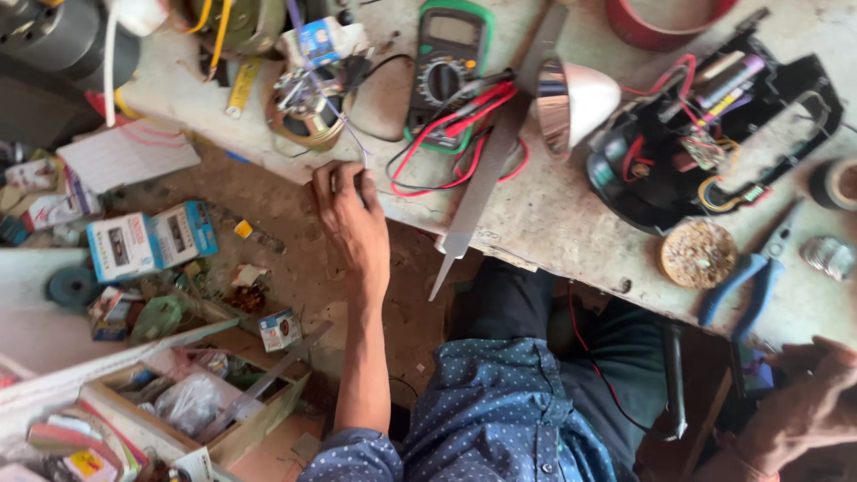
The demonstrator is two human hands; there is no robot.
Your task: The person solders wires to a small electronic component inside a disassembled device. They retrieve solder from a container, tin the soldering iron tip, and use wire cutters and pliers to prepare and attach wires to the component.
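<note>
We've only got one view here: a head-worn cam looking steeply down from above our lap, close in, workbench edge across the top, floor clutter off to one side.

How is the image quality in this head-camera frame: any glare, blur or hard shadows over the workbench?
Head view: soft, even daylight, no hard shadows; the reflector cone shows a bright highlight that washes out its white outer side; the left hand at the bench edge is fairly sharp, while the right hand in the lower corner is softer and cut off by the frame; wide-angle view, edges slightly stretched.
</note>
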